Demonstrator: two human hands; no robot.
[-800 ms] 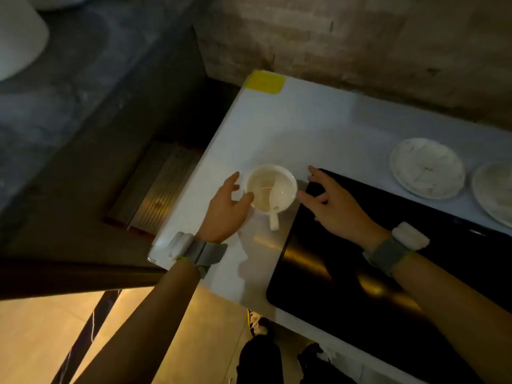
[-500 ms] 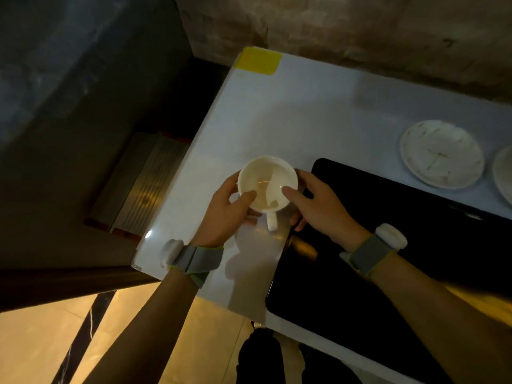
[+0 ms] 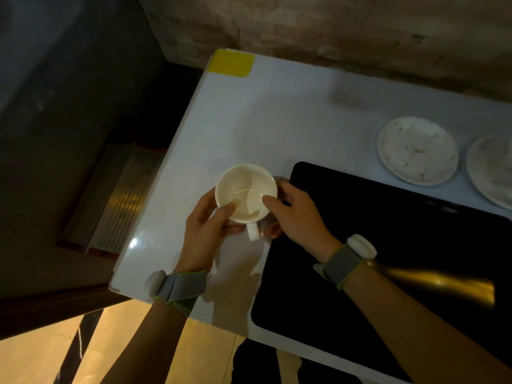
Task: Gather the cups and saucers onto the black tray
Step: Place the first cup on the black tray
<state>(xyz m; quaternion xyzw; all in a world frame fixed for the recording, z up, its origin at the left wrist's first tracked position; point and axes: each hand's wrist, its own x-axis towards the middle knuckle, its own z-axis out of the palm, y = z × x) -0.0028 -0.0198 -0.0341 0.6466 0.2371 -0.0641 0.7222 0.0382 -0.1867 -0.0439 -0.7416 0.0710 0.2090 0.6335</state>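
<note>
A white desk (image 3: 277, 112) fills the frame beneath a stone wall, a yellow label (image 3: 231, 63) stuck at its far left corner. One black tray (image 3: 401, 245), glossy and bare apart from a gold glare, lies along the desk's near edge, reaching toward the right side. Two white saucers with faint marbled veining sit on the desk beyond the tray's far edge: one saucer (image 3: 418, 151) fully in view, a second saucer (image 3: 490, 170) just beside it and cut off at the frame's right edge. One white cup (image 3: 246, 192), round-mouthed, pale and glossy inside, its small handle pointing toward the near edge, is held just off the tray's left edge, near the desk's left side; whether its base still touches the desk cannot be told. The left hand (image 3: 206, 231) has its grip closed on the cup's left wall, thumb over the rim. The right hand (image 3: 293, 214) closes on the opposite wall, thumb hooked inside the rim and fingers curled beside the handle. Each wrist wears a grey band.
</note>
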